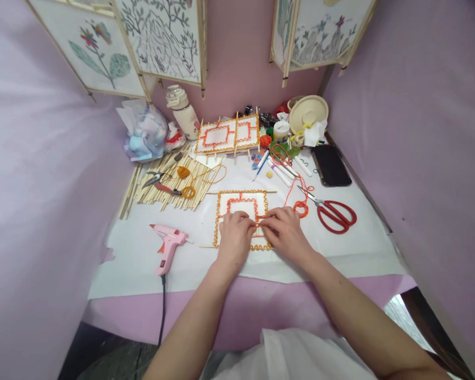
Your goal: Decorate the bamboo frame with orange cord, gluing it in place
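A square white panel (pixel 242 212) on thin sticks lies flat before me, edged with wavy mustard-yellow cord. Inside that edge runs a smaller square of orange cord (pixel 243 200). My left hand (pixel 236 235) rests over the panel's lower middle, thumb and fingers pinched on the orange cord. Close by on the right, my right hand (pixel 285 230) pinches the same cord, the fingertips of both hands almost meeting. What lies beneath my palms is hidden. A coil of orange cord (pixel 301 209) lies just beyond my right hand.
Left of the panel lies a pink glue gun (pixel 170 246) with its cable over the front edge. Red-handled scissors (pixel 336 215) and a phone (pixel 331 165) are at right. Pliers (pixel 162 184) lie on wooden sticks (pixel 150 194). Lanterns (pixel 162 39) hang above.
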`<act>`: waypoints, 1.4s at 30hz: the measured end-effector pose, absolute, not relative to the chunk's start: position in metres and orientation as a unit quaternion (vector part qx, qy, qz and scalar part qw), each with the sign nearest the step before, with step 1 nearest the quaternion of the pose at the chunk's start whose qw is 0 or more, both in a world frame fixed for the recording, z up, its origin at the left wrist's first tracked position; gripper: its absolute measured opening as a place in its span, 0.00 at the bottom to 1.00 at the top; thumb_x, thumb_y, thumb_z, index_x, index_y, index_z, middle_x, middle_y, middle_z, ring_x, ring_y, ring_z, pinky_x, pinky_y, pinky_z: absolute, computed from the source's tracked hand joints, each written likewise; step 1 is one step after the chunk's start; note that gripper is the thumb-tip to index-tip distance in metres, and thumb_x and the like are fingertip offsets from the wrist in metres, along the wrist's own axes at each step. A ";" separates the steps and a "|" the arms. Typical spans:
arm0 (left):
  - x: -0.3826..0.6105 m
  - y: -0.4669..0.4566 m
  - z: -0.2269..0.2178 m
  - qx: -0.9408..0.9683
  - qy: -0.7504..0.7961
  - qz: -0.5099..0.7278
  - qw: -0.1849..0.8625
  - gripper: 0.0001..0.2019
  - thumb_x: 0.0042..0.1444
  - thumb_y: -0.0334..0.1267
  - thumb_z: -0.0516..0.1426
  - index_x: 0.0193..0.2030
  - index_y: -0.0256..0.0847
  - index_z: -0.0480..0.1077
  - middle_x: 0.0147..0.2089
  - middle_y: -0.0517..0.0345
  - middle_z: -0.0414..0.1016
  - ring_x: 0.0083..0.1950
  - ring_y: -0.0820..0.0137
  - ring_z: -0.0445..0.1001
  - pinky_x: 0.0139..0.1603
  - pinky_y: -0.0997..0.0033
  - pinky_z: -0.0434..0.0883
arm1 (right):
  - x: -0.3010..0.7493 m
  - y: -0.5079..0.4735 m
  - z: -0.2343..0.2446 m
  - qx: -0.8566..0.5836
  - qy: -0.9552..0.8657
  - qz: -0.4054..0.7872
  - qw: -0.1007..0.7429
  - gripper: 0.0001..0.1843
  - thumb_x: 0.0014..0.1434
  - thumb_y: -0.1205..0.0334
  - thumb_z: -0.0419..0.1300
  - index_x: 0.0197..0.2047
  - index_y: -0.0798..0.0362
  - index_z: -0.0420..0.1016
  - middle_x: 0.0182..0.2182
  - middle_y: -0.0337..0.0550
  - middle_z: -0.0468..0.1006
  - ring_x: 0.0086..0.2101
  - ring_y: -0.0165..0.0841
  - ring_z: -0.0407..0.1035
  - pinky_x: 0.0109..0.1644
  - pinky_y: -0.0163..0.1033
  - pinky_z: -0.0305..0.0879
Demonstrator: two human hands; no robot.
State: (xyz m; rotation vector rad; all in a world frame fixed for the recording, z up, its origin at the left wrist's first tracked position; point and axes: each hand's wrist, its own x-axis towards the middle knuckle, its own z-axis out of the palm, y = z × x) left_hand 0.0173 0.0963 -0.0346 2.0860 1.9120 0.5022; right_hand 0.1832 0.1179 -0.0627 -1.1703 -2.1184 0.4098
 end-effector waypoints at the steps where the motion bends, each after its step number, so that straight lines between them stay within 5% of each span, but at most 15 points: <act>1: 0.017 0.097 -0.036 0.719 0.659 0.176 0.134 0.06 0.61 0.34 0.58 0.37 0.42 0.78 0.48 0.54 0.74 0.51 0.59 0.66 0.55 0.54 0.64 | 0.183 0.118 -0.063 -0.449 -0.812 0.157 0.337 0.06 0.62 0.65 0.61 0.38 0.48 0.80 0.40 0.43 0.76 0.44 0.39 0.62 0.48 0.47 0.57; 19: 0.013 0.094 -0.049 0.704 0.660 0.242 0.105 0.01 0.57 0.32 0.60 0.35 0.40 0.74 0.42 0.52 0.71 0.47 0.60 0.66 0.52 0.57 0.66 | 0.182 0.117 -0.063 -0.451 -0.814 0.159 0.329 0.06 0.62 0.66 0.61 0.37 0.47 0.80 0.40 0.42 0.76 0.45 0.39 0.62 0.50 0.48 0.55; 25: 0.009 0.092 -0.050 0.715 0.625 0.294 0.111 0.10 0.57 0.29 0.58 0.45 0.41 0.75 0.44 0.52 0.72 0.47 0.62 0.66 0.52 0.59 0.66 | 0.184 0.117 -0.060 -0.463 -0.800 0.156 0.348 0.05 0.61 0.66 0.61 0.37 0.49 0.78 0.39 0.42 0.77 0.44 0.38 0.63 0.50 0.48 0.56; 38: 0.010 0.091 -0.052 0.729 0.609 0.297 0.096 0.11 0.56 0.26 0.56 0.39 0.42 0.78 0.43 0.52 0.71 0.47 0.63 0.65 0.51 0.59 0.66 | 0.181 0.113 -0.062 -0.465 -0.807 0.143 0.336 0.06 0.61 0.65 0.61 0.36 0.47 0.79 0.40 0.42 0.76 0.45 0.39 0.62 0.50 0.48 0.54; 42: 0.010 0.090 -0.052 0.727 0.611 0.301 0.090 0.12 0.56 0.27 0.56 0.43 0.42 0.77 0.44 0.52 0.70 0.47 0.62 0.65 0.52 0.59 0.66 | 0.180 0.113 -0.059 -0.478 -0.795 0.143 0.344 0.08 0.62 0.63 0.60 0.43 0.47 0.79 0.42 0.43 0.76 0.46 0.40 0.61 0.50 0.48 0.54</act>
